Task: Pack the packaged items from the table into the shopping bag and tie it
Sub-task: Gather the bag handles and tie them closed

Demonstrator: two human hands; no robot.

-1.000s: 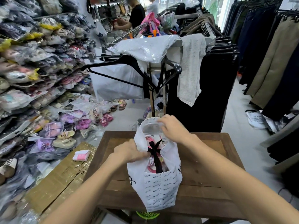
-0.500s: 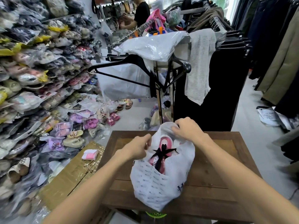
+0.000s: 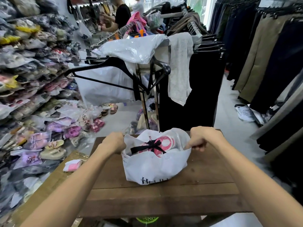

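Note:
A white shopping bag (image 3: 154, 167) with dark lettering sits on the brown wooden table (image 3: 164, 199). Its mouth is stretched wide. Inside lies a pink packaged item (image 3: 164, 142), and a black ribbon bow (image 3: 150, 146) spans the opening. My left hand (image 3: 114, 142) is clenched on the bag's left top edge. My right hand (image 3: 200, 139) is clenched on the right top edge. The two hands are apart, one at each side of the bag.
Shelves of bagged sandals (image 3: 32, 89) fill the left, with more on the floor. A flattened cardboard sheet (image 3: 54, 182) with a small pink packet (image 3: 72, 165) lies left of the table. A clothes rack (image 3: 147, 76) with hangers stands behind; a person (image 3: 121, 15) stands far back.
My hands have moved apart and pulled the bag's top edges outward. The bag has sunk from upright to low and wide, with the bow and pink item more exposed.

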